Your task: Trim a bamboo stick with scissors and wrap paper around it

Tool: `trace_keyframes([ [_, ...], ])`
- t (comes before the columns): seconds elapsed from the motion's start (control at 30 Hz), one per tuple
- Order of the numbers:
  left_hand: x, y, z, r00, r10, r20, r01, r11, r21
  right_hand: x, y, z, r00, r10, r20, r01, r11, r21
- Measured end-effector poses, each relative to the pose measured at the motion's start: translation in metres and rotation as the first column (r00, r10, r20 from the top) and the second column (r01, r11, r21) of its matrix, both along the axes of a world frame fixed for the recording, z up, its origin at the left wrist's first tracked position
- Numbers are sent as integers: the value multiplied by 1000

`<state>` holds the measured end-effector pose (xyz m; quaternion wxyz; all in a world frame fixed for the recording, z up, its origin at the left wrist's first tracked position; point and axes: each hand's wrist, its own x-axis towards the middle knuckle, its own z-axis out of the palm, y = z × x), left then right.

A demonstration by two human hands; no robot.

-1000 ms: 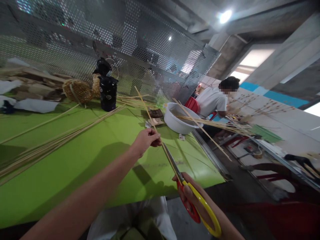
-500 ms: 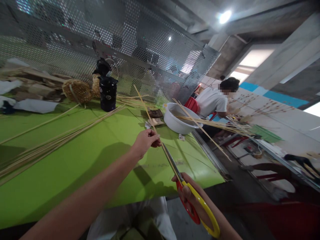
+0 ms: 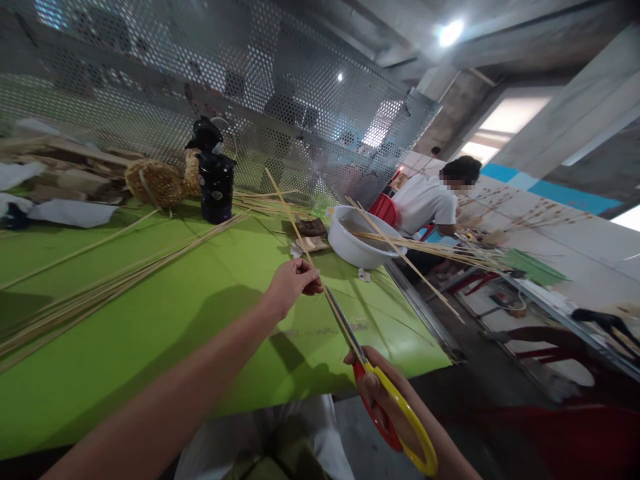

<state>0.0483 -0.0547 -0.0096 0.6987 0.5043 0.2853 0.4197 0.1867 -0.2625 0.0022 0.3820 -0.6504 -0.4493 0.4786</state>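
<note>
My left hand (image 3: 299,283) pinches a thin bamboo strip (image 3: 284,205) above the green table (image 3: 200,347). The strip runs from near the mesh panel down through my fingers toward the scissors. Around the handles of red and yellow scissors (image 3: 407,413), my right hand (image 3: 377,387) is closed. The scissor blades point up toward my left fingertips and lie along the strip's lower part. Whether the blades are slightly parted cannot be made out.
Beyond my hands stands a white basin (image 3: 350,247) with long strips across it. More strips (image 3: 125,277), a black bottle (image 3: 217,183) and a woven basket (image 3: 153,183) are at the left. A person in a white shirt (image 3: 425,200) sits behind the basin.
</note>
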Motion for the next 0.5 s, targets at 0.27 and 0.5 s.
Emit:
trace_keyframes([
  [0.27,0,-2,3,1000,-10,-10,10,1000,-6,0,-3,0,1000,-11,27,11,1000,11],
  [0.5,-2,-4,4,999,-27,-23,27,1000,-8,-1,0,-1,999,15,51,-17,999,40],
])
